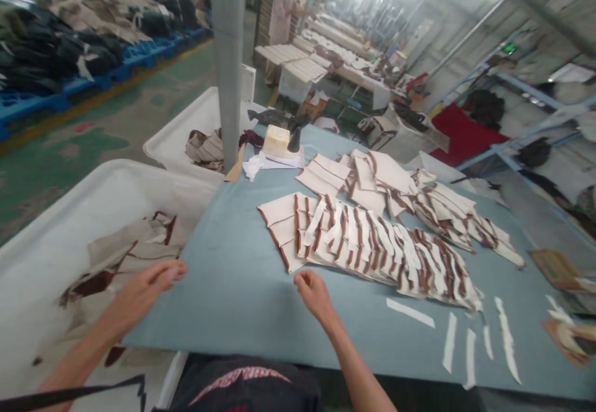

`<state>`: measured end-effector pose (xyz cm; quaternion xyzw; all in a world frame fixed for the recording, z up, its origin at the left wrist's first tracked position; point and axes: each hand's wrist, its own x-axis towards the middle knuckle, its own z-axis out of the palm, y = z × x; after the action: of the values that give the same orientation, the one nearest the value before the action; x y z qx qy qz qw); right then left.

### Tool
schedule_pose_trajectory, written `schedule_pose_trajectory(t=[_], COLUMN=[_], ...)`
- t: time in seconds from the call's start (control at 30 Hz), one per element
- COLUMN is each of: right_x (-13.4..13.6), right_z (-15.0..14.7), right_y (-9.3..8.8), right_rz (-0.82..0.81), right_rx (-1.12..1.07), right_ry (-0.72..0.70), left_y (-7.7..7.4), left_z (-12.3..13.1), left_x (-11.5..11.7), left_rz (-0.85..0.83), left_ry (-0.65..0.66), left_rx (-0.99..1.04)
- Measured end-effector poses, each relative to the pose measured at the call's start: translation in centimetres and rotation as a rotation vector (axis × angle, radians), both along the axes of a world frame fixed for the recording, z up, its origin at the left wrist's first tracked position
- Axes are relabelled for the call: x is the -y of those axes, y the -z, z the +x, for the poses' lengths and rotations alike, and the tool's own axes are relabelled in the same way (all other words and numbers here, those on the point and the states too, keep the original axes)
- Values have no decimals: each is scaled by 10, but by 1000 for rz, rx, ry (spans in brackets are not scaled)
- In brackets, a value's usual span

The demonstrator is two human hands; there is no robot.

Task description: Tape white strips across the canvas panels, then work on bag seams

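My left hand [161, 277] hovers over the table's left edge beside a white bin, fingers loosely extended to the right and holding nothing I can see. Close to the corner of the nearest cream fabric panel [278, 221], my right hand [313, 291] is curled with its fingers closed. No material shows in it. That panel has brown edging and lies at the left end of a row of overlapping panels [372, 244] with white strips on them. Behind the row is a heap of similar cream and brown pieces [386, 176].
Loose white strips [410, 313] lie at the table's front right. A yellowish block [276, 140] stands at the back by a grey post [228, 64]. White bins [116, 179] with fabric pieces flank the table's left. Another person [282, 15] stands in the background.
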<state>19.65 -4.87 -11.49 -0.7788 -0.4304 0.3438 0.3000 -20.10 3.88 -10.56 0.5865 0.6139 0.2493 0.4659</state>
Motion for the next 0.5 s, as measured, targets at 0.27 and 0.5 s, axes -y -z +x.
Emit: schedule_pose_trajectory(t=[0.27, 0.5], right_x=[40, -7], right_z=[24, 66], right_y=[75, 93], right_rz=[-241, -82], right_rx=[-406, -798], right_ry=[208, 388], left_y=[71, 94], left_z=[217, 302], left_x=[-20, -34], left_rz=[-404, -426], left_ry=[188, 22], left_rx=[326, 249])
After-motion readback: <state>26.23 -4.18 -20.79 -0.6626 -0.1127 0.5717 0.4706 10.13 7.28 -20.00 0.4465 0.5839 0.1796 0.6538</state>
